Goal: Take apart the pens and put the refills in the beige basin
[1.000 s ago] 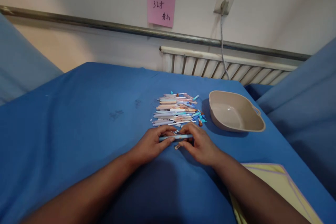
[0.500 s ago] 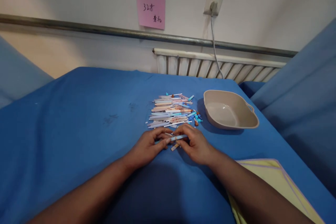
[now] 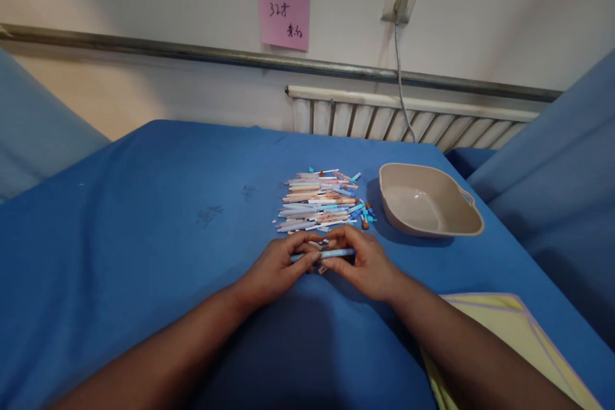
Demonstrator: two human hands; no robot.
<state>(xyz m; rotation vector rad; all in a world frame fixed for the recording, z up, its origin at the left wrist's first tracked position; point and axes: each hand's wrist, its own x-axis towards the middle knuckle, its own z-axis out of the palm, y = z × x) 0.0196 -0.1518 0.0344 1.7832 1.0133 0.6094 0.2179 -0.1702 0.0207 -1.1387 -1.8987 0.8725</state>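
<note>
A light blue pen (image 3: pixel 336 253) lies level between my two hands. My left hand (image 3: pixel 278 266) pinches its left part with thumb and fingers. Around its right part, my right hand (image 3: pixel 368 262) is closed. Under the hands a small orange-tan piece (image 3: pixel 323 268) partly shows; the fingers hide the rest. Just beyond my fingers, a pile of pens and pen parts (image 3: pixel 312 198) in pale blue, lilac, peach and white lies side by side on the cloth. Small blue, teal and brown pieces (image 3: pixel 362 211) are scattered at the pile's right end.
A beige basin (image 3: pixel 427 224) stands right of the pile on the blue cloth (image 3: pixel 144 224). A yellow folded cloth (image 3: pixel 500 327) lies at the lower right, partly under my right forearm. Behind are a metal rail (image 3: pixel 192 52) and a radiator (image 3: pixel 365 116).
The pen between my hands now lies more level, with its left part reaching into my left hand. Less of the orange-tan piece shows. The whole view has shifted slightly.
</note>
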